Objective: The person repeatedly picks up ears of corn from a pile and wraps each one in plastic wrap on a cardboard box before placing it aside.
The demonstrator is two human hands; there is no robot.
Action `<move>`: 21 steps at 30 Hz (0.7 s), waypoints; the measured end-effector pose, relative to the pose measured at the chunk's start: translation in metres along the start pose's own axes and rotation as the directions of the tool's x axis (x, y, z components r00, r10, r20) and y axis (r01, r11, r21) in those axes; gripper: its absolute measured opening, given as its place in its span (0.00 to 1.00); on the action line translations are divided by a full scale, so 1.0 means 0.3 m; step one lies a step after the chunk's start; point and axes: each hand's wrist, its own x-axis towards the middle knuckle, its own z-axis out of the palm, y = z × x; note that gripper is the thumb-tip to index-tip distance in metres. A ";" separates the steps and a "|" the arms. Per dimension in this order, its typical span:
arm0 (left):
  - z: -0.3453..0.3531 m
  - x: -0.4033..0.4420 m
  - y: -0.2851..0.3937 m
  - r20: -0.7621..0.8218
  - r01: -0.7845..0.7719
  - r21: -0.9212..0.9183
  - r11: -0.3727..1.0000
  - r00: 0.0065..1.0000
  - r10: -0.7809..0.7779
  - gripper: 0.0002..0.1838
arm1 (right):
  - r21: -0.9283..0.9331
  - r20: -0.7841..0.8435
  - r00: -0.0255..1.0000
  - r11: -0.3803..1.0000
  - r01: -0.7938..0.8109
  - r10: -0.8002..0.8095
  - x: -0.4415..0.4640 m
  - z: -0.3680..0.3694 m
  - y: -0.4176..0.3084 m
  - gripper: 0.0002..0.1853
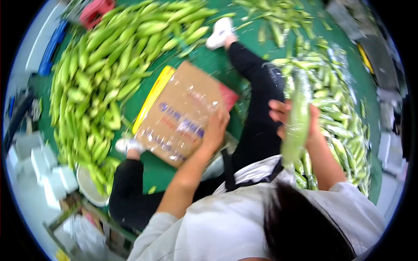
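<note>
My right hand (311,124) holds a green corn cob wrapped in clear film (297,117), raised over the right thigh. Its fingers wrap round the cob from both sides. My left hand (216,126) rests on a brown cardboard box (183,98) covered with clear, shiny film, near its right side; the fingers lie fairly flat on it. Blue and red print runs across the box, and a yellow edge (153,100) shows at its left. Right of the legs lies a heap of film-wrapped corn (337,113). Unwrapped green corn (93,87) forms a large pile at the left.
Green flooring (156,167) lies under everything. At the lower left are a white basin (89,187), white foam boxes (54,178) and a metal frame (65,217). A red stool (96,13) stands at the top left. Loose husks (278,17) lie at the top.
</note>
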 end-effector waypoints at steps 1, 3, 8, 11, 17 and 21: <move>-0.010 0.031 0.051 -0.031 -0.083 -0.267 0.960 0.997 0.078 0.30 | -0.081 -0.051 0.995 0.993 0.082 -0.086 0.007 -0.011 0.006 0.36; -0.055 0.066 0.110 -0.129 0.161 -0.604 0.781 0.947 -0.295 0.26 | -0.108 -0.130 0.981 0.985 0.132 -0.146 0.046 -0.083 0.044 0.34; -0.378 0.082 0.437 0.099 0.279 -0.897 0.342 0.882 -0.461 0.35 | -0.042 -0.172 0.961 0.976 0.212 -0.216 0.190 0.032 0.200 0.42; -0.627 0.014 0.492 0.225 0.431 -0.888 0.160 0.711 -0.667 0.38 | -0.076 -0.016 0.997 0.995 0.069 -0.071 0.304 0.253 0.269 0.41; -1.075 -0.456 0.514 0.641 0.199 -0.765 -0.613 0.326 -0.695 0.25 | 0.213 0.584 0.780 0.885 -0.413 0.224 0.801 0.494 0.383 0.22; -1.205 -1.048 0.681 0.168 0.154 -0.940 -0.306 -0.570 -0.804 0.12 | -0.450 0.140 0.951 0.873 -0.187 0.276 1.361 0.427 0.531 0.19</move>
